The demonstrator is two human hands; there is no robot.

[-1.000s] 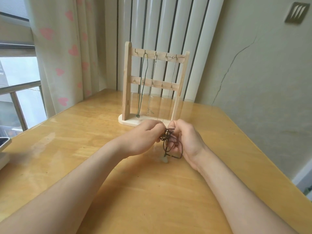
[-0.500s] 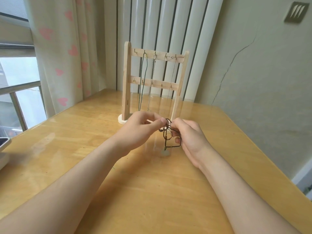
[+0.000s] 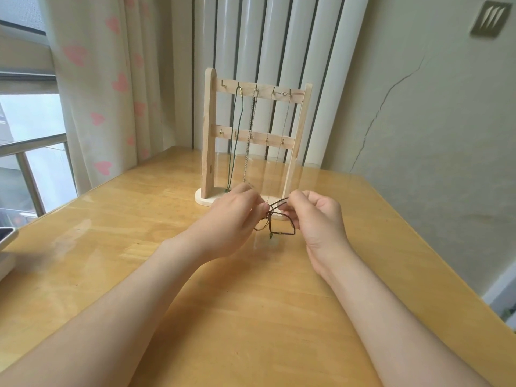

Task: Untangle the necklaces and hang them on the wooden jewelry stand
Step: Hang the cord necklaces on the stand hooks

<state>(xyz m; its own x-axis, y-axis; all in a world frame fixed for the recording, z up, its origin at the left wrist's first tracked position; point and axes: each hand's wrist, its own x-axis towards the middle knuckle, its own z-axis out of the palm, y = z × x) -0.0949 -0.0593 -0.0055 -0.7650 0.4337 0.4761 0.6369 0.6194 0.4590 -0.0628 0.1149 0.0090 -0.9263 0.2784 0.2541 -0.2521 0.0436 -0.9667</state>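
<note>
Right in front of the stand (image 3: 209, 129), a bit above the table (image 3: 251, 317), both hands are pinching a dark cord necklace (image 3: 270, 216) that's bunched into a knot between them. The left hand (image 3: 234, 216) has its fingertips closed on the left side of the knot. The right hand (image 3: 315, 219) has curled fingers nipping two strands that run up and to the right out of it. So the cord's taut part lies roughly left-right, and a slack loop droops underneath, close to the tabletop. I'd guess the next bit is pulling the hands apart sideways, and there's bare table on both sides for that. The stand is just beyond the knuckles though, with a green cord (image 3: 237, 129), a silver chain (image 3: 251, 129) and a thin chain (image 3: 279, 135) hanging on it, so pushing forward could snag those. The top-left hook (image 3: 223, 84) looks free, up and left of the hands, slightly nearer the left one.
</note>
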